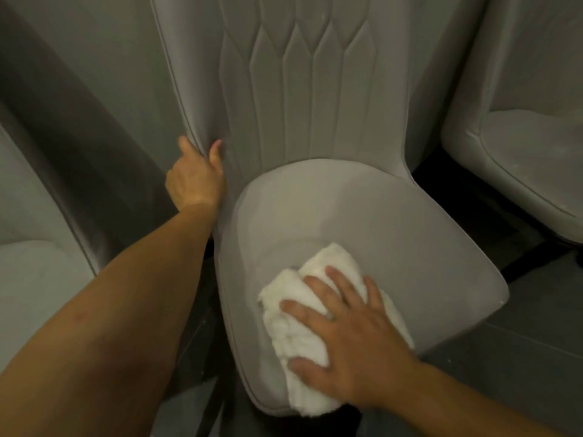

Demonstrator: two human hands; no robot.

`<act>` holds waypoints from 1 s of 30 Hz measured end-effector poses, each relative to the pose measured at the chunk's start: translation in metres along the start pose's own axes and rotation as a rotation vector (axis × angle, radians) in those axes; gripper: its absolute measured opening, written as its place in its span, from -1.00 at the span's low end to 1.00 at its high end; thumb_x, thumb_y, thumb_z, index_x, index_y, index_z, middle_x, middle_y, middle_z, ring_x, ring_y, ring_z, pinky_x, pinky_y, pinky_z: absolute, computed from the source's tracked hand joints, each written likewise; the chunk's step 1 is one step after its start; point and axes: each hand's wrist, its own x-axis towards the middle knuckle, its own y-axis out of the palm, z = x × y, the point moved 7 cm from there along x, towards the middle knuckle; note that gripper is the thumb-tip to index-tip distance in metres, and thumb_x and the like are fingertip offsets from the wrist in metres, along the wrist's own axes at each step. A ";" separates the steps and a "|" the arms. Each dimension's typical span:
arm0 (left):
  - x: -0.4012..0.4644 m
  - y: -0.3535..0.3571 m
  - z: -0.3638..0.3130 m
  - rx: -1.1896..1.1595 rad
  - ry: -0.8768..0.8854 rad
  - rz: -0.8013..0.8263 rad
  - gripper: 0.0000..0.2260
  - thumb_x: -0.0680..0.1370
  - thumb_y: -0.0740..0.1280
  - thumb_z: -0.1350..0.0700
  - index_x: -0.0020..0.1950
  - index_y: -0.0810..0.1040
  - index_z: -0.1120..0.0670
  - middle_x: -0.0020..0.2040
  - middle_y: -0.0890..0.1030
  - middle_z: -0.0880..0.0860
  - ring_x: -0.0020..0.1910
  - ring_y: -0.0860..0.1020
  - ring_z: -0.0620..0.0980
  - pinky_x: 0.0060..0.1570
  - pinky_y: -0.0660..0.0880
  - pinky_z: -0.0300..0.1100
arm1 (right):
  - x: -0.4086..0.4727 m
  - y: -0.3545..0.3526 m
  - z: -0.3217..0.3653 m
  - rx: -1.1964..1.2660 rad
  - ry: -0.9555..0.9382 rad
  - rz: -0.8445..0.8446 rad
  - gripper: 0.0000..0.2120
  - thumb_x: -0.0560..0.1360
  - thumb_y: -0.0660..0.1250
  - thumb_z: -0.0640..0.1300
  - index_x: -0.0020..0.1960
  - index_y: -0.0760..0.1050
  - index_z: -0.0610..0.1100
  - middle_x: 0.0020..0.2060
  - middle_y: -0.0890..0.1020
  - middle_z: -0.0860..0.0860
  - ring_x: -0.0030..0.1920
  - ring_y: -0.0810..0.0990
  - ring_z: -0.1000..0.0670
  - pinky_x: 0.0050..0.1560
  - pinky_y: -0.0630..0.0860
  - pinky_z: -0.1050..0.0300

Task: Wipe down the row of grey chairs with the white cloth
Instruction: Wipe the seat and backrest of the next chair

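On the middle grey chair [362, 216], seat cushion, front half: right hand [350, 339], palm down, fingers straight and spread wide, pressing flat on the white cloth [293, 313].
White cloth: bunched and folded, lying on the seat near its front edge, partly covered by the right hand; two rolled folds show beyond the fingertips.
Left hand [197, 178]: arm stretched forward, thumb on the front face of the backrest, fingers curled round the backrest's left edge, gripping it just above the seat.
Middle grey chair: velvety grey upholstery, stitched diamond and channel pattern on the backrest, rounded seat with piped edge.
Left neighbouring chair [31, 279]: grey, seat and backrest edge visible, just beside the left forearm.
Right neighbouring chair [520, 146]: grey, seat and piped edge visible, apart from both hands.
Floor [520, 342]: dark tiles, between and below the chairs.
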 end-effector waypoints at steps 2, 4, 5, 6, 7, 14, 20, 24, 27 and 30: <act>0.000 -0.001 0.000 0.004 -0.001 0.012 -0.41 0.59 0.10 -0.28 0.32 0.32 0.20 -0.02 0.61 0.32 -0.06 0.56 0.37 -0.15 0.36 0.09 | 0.019 -0.001 -0.027 -0.016 0.096 0.056 -0.26 0.42 0.00 0.57 0.55 0.04 0.41 0.60 0.20 0.06 0.61 0.07 -0.19 0.41 0.08 -0.53; 0.000 -0.002 -0.003 0.004 -0.012 0.031 -0.42 0.59 0.11 -0.28 0.32 0.32 0.20 -0.01 0.61 0.32 -0.04 0.55 0.37 -0.14 0.37 0.09 | 0.054 -0.001 -0.058 0.010 0.213 0.103 -0.24 0.39 -0.11 0.60 0.53 -0.18 0.44 0.64 0.01 0.11 0.62 -0.13 -0.12 0.46 -0.11 -0.47; 0.000 -0.002 -0.004 0.004 -0.025 0.039 -0.42 0.59 0.11 -0.28 0.32 0.32 0.21 0.01 0.61 0.32 -0.03 0.55 0.37 -0.13 0.37 0.10 | 0.074 0.000 -0.072 0.027 0.268 0.105 -0.24 0.40 -0.11 0.60 0.53 -0.21 0.43 0.64 -0.03 0.11 0.61 -0.18 -0.11 0.46 -0.16 -0.47; -0.001 -0.003 -0.003 0.001 -0.042 0.047 -0.42 0.59 0.11 -0.28 0.32 0.32 0.20 0.02 0.60 0.32 -0.01 0.55 0.37 -0.13 0.36 0.09 | 0.093 0.001 -0.082 0.047 0.313 0.100 -0.24 0.42 -0.09 0.59 0.55 -0.19 0.41 0.64 -0.05 0.12 0.61 -0.19 -0.11 0.45 -0.18 -0.48; -0.002 -0.004 -0.002 -0.009 -0.061 0.052 -0.43 0.59 0.12 -0.27 0.31 0.32 0.20 0.02 0.60 0.32 0.00 0.55 0.36 -0.15 0.34 0.08 | 0.109 0.002 -0.088 0.060 0.343 0.090 -0.23 0.43 -0.06 0.57 0.56 -0.15 0.39 0.64 -0.05 0.11 0.61 -0.20 -0.12 0.44 -0.20 -0.50; -0.030 -0.005 -0.002 0.013 -0.130 0.208 -0.54 0.62 0.11 -0.21 0.16 0.33 0.20 0.07 0.58 0.31 0.05 0.54 0.32 -0.16 0.28 0.02 | 0.132 0.013 -0.094 0.053 0.381 -0.002 -0.20 0.37 -0.12 0.56 0.57 -0.07 0.36 0.65 -0.01 0.09 0.60 -0.19 -0.13 0.39 -0.33 -0.45; -0.118 0.001 0.024 0.140 -0.357 0.578 -0.24 0.51 0.13 -0.38 0.48 0.20 0.17 0.45 0.34 0.21 0.45 0.22 0.23 0.37 0.18 0.19 | 0.131 0.007 -0.092 0.104 0.358 0.032 -0.25 0.41 -0.04 0.53 0.56 -0.06 0.37 0.64 -0.03 0.09 0.60 -0.21 -0.13 0.40 -0.28 -0.49; -0.149 0.008 0.040 -0.010 -0.608 0.688 -0.10 0.45 0.07 -0.49 0.48 0.25 0.22 0.40 0.41 0.24 0.31 0.41 0.25 0.10 0.36 -0.03 | 0.126 0.004 -0.094 0.110 0.333 0.054 -0.27 0.44 -0.04 0.52 0.56 -0.07 0.37 0.64 -0.06 0.10 0.60 -0.24 -0.11 0.42 -0.28 -0.48; -0.146 0.006 0.039 0.055 -0.553 0.655 -0.13 0.47 0.03 -0.49 0.40 0.36 0.23 0.30 0.49 0.25 0.21 0.49 0.24 -0.07 0.32 -0.05 | 0.114 0.000 -0.088 0.114 0.288 0.074 -0.28 0.47 -0.02 0.51 0.57 -0.09 0.38 0.65 -0.12 0.10 0.60 -0.28 -0.10 0.45 -0.31 -0.44; -0.149 0.000 0.036 0.160 -0.496 0.533 -0.17 0.47 -0.03 -0.50 0.31 0.44 0.19 0.23 0.54 0.24 0.16 0.51 0.24 -0.09 0.34 0.00 | 0.083 -0.003 -0.083 0.101 0.240 0.090 -0.27 0.47 -0.03 0.51 0.58 -0.12 0.37 0.65 -0.12 0.09 0.61 -0.27 -0.10 0.46 -0.30 -0.41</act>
